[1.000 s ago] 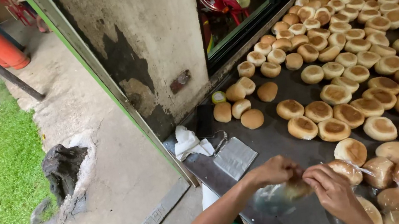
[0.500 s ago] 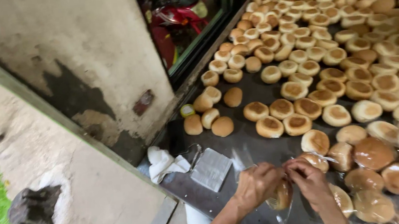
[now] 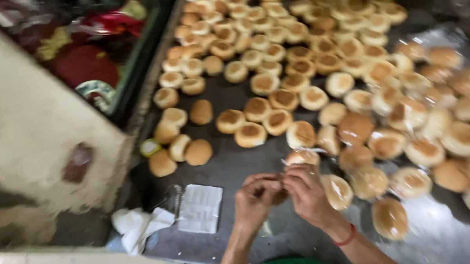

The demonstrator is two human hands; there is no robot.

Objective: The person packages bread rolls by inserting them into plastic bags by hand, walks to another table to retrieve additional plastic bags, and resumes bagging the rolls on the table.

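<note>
My left hand (image 3: 258, 196) and my right hand (image 3: 306, 193) meet fingertip to fingertip over the near edge of a dark metal table (image 3: 227, 168). Both pinch the top of a small clear plastic bag (image 3: 280, 195) with something brown inside; blur hides the details. My right wrist wears a red band (image 3: 348, 235). Round golden buns (image 3: 278, 101) cover the table beyond my hands. One bun (image 3: 302, 157) lies just past my fingers and another (image 3: 337, 191) sits right of my right hand.
A white paper sheet (image 3: 199, 208) and a crumpled white cloth (image 3: 137, 226) lie at the table's near left corner. A stained wall (image 3: 27, 148) borders the left. Red and green clutter (image 3: 87, 54) sits behind a green frame. A small yellow-green object (image 3: 149, 148) lies by the edge.
The view has swung right and nearer to the table. My hands have come closer together and the bag now sits bunched between my fingertips.
</note>
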